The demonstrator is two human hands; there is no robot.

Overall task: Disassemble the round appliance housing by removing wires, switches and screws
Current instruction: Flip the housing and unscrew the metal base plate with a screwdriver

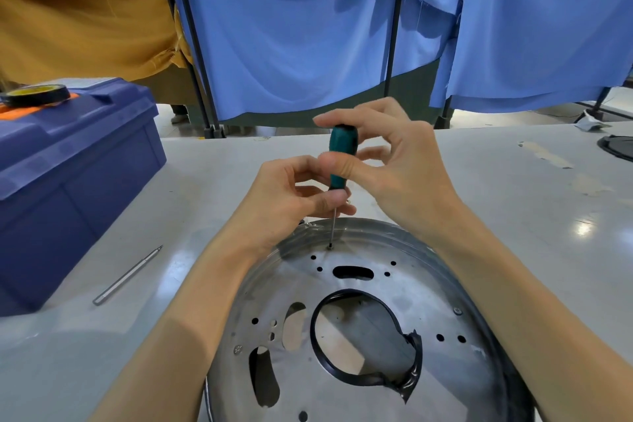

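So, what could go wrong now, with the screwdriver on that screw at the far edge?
The right hand holds the screwdriver by fingertips only, so its thin tip may slip off the screw and scratch the housing. The left hand pinches it low down; a slip could hurt that hand. The freed screw may drop through nearby holes.

Blue toolbox (68, 181) with tape roll (37, 99), loose metal bit (128, 275) alongside.

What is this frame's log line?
right hand: grips screwdriver | left hand: pinches handle base | tip: on screw | housing: flat on table
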